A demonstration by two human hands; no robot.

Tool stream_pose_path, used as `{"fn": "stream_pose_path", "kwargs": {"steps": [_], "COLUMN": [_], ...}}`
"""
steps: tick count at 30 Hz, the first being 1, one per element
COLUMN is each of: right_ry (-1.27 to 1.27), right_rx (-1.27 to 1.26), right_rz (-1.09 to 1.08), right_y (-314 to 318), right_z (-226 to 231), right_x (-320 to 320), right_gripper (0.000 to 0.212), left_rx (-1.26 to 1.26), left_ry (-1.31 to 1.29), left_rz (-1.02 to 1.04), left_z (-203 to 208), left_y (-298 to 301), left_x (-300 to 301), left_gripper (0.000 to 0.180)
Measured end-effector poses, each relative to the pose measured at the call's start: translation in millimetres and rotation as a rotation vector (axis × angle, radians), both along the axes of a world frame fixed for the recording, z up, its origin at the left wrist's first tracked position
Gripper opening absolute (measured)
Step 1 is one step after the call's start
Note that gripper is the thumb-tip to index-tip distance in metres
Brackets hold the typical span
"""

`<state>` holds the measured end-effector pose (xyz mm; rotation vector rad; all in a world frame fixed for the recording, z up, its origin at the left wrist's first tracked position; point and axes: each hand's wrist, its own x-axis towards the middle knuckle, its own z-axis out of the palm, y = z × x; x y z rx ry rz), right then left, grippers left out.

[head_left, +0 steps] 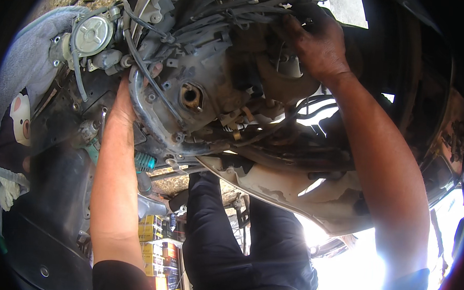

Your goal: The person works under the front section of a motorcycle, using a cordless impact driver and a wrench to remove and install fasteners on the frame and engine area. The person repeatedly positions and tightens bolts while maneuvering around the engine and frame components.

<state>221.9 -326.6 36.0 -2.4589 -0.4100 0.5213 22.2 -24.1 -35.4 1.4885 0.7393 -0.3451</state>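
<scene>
A partly stripped motor scooter with a dusty dark grey plastic housing (175, 68) fills the upper middle, and a metal frame tube (140, 101) curves along its left side. My left hand (124, 93) reaches behind this tube. Only a fingertip shows on the far side, and the other fingers are hidden. At the upper right, my right hand (323, 47) has its fingers curled at a dark part near a bundle of black cables (239, 10). Shadow hides what they grip. A cable (163, 97) crosses the housing beside a round opening (191, 96).
A fuel-valve-like part with a round silver cap (93, 34) hangs at upper left, near a grey towel (29, 61). Behind my left forearm lies a teal power tool (146, 163). A pale body panel (272, 186) curves above my legs. Stacked boxes (150, 248) stand below.
</scene>
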Motion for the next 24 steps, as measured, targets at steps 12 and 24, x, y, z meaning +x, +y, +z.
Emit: {"fn": "stream_pose_path", "kwargs": {"steps": [12,24], "right_ry": [-0.006,-0.049], "right_rx": [-0.011,0.075], "right_rz": [-0.001,-0.031], "right_y": [1,15], "right_z": [2,15], "right_x": [-1,-5], "right_gripper": [0.041,0.028], "left_rx": [-0.039,-0.054], "left_ry": [0.022,0.029], "left_rz": [0.065,0.079], "left_z": [-4,-4], "left_y": [-1,-2], "left_x": [-2,2], "left_gripper": [0.058,0.057]}}
